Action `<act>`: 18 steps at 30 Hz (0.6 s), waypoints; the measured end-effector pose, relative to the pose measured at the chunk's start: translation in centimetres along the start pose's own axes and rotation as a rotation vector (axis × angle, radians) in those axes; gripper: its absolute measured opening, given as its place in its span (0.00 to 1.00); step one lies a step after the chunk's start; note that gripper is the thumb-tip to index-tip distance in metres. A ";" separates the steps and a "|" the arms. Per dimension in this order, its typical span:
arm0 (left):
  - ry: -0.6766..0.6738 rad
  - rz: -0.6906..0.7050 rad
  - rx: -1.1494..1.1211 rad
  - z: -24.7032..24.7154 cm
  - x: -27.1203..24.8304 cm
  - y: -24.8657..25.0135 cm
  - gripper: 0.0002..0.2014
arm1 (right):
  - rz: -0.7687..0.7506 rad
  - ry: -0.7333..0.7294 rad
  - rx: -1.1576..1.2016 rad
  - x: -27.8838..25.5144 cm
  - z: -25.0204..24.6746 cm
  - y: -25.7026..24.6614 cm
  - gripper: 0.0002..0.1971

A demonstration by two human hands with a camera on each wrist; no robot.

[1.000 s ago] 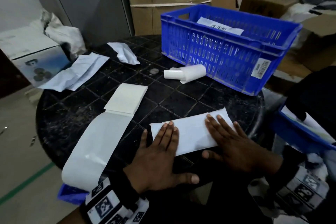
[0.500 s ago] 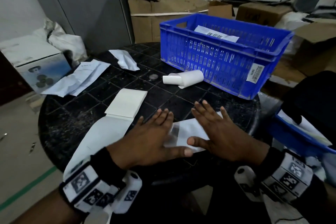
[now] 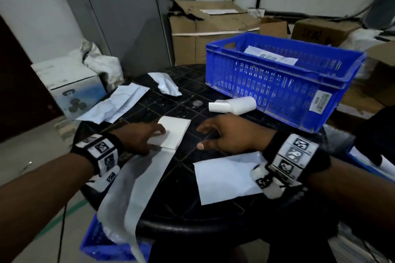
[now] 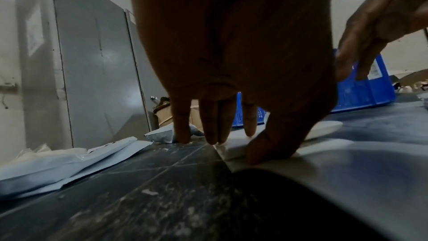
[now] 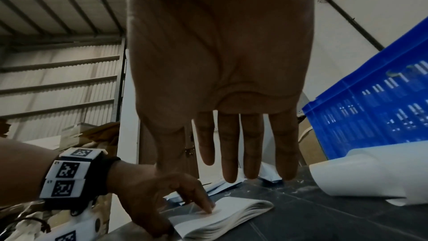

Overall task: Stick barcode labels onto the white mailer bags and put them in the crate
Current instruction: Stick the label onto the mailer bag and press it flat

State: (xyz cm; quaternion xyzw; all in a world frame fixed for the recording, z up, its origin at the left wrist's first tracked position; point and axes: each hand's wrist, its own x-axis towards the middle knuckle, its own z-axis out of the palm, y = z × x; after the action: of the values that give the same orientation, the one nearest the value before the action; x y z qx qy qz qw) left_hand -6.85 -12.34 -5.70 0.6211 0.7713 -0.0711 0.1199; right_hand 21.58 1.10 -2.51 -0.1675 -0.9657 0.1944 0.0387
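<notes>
A white mailer bag (image 3: 226,177) lies flat near the table's front edge, under my right wrist. Beyond it sits a fan-fold stack of white labels (image 3: 176,132), with its backing strip (image 3: 139,188) trailing off the table. My left hand (image 3: 155,141) rests on the stack's near left part, its index fingertip (image 5: 208,208) pressing the top sheet and the thumb at the near edge. My right hand (image 3: 201,137) hovers just right of the stack, fingers straight and empty. The blue crate (image 3: 277,92) stands at the back right with one labelled bag (image 3: 271,56) inside.
A label roll (image 3: 235,104) lies in front of the crate. Loose white bags (image 3: 115,104) and a crumpled one (image 3: 166,85) lie at the table's back left. Cardboard boxes (image 3: 203,34) stand behind the table. Another blue crate (image 3: 102,245) sits low by the front edge.
Both hands have lifted off the mailer bag and moved forward and left to the label stack. The bag stays flat near the front edge.
</notes>
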 end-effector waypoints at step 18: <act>0.400 0.217 -0.402 -9.3 1.0 -0.6 0.13 | 0.189 0.171 0.841 8.2 4.1 0.0 0.11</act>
State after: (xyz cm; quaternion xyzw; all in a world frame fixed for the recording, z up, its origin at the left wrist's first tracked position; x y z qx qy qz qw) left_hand -8.51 -9.16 2.94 0.6654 0.7073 0.2200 0.0928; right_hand 13.27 2.43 -6.18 -0.2403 -0.7763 0.5589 0.1652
